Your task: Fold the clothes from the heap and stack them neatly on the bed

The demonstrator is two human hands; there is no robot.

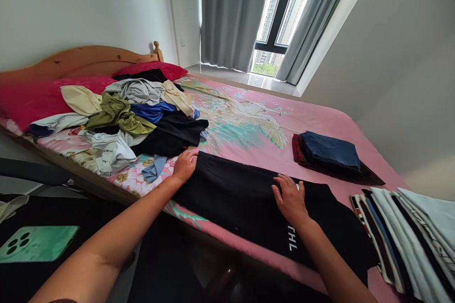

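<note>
A black garment [238, 194] with white lettering lies folded long and narrow along the near edge of the bed. My left hand [185, 166] rests on its upper left corner, fingers stretched forward over the cloth. Farther right, my right hand [290, 198] lies palm down on the fabric with its fingers spread, just above the white letters [292, 238]. Neither hand appears to grip the cloth. Whether the garment is a shirt or trousers I cannot tell.
Loose clothes are heaped at left, including an olive garment [119, 114], beside red pillows [21, 99]. Folded jeans [330, 149] top a stack at right. A row of folded clothes [394, 232] stands at the near right. A green phone [39, 244] lies lower left.
</note>
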